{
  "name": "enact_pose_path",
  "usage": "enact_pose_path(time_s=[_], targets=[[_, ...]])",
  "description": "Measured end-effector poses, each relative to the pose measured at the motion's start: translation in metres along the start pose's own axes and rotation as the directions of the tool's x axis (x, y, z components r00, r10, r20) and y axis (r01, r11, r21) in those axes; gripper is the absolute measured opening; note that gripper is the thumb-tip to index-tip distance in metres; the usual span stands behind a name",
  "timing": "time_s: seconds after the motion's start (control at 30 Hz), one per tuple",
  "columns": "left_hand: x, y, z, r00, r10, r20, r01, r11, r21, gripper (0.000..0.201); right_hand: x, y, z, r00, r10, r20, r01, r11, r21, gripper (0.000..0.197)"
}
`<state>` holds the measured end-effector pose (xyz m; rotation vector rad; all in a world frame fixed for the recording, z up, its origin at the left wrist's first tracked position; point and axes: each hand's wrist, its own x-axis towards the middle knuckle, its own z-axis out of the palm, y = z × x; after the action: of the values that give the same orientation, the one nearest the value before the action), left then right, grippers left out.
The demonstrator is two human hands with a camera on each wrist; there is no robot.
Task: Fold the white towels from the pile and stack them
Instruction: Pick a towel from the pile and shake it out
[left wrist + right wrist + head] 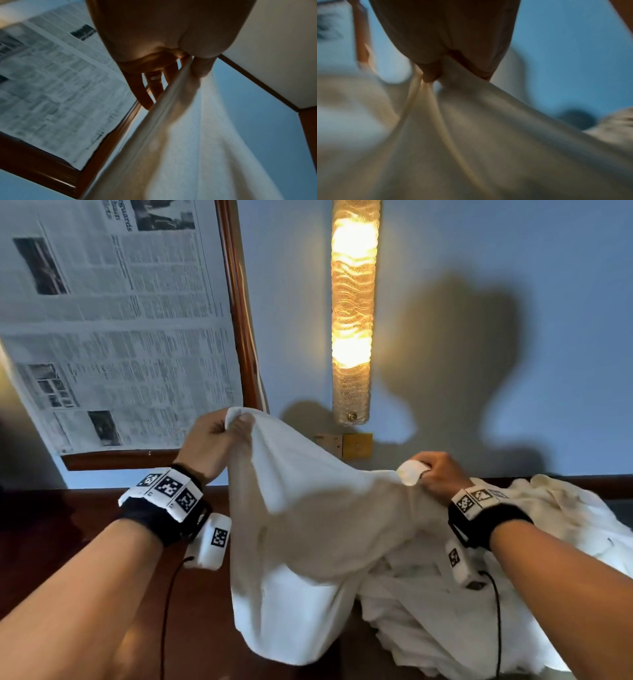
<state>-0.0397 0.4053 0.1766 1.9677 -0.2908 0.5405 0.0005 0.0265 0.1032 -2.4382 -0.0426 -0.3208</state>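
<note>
We hold one towel (308, 529) up by two corners, over the desk (68, 542).

Our left hand (212, 440) pinches the higher corner, our right hand (442, 474) the lower, each grip closed on cloth; the towel sags between them, its tail beside the pile (513, 594) on our right. The risk, we judge: the hanging end drags pile cloth along, or uneven corners make a crooked fold. We count one towel in hand, one pile of uncertain number, no stack in view.
</note>
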Motion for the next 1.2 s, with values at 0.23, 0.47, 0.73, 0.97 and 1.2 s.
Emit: enact_pose_path(time_s=[0.23, 0.47, 0.73, 0.97, 1.2], targets=[[0.003, 0.040, 0.062, 0.956, 0.062, 0.286, -0.010, 0.984, -0.179, 0.026, -0.012, -0.134, -0.029, 0.892, -0.412, -0.185, 0.402, 0.911, -0.093, 0.009], [-0.014, 0.052, 0.059, 0.954, 0.172, 0.245, -0.112, 0.964, -0.241, 0.037, -0.046, -0.169, -0.022, 0.863, -0.465, -0.197, 0.432, 0.882, -0.189, 0.034], [-0.038, 0.047, -0.010, 0.979, 0.151, 0.136, -0.129, 0.979, -0.159, 0.040, -0.101, -0.057, -0.004, 0.991, 0.080, -0.110, -0.107, 0.956, -0.272, 0.027], [-0.076, 0.048, -0.050, 0.971, 0.121, 0.208, -0.084, 0.981, -0.176, 0.035, -0.138, -0.139, 0.003, 0.940, -0.070, -0.334, 0.018, 0.987, -0.159, 0.029], [-0.125, 0.061, -0.060, 0.925, 0.062, 0.375, 0.087, 0.926, -0.367, 0.027, -0.172, -0.258, 0.023, 0.889, -0.349, -0.298, 0.305, 0.934, -0.185, 0.029]])
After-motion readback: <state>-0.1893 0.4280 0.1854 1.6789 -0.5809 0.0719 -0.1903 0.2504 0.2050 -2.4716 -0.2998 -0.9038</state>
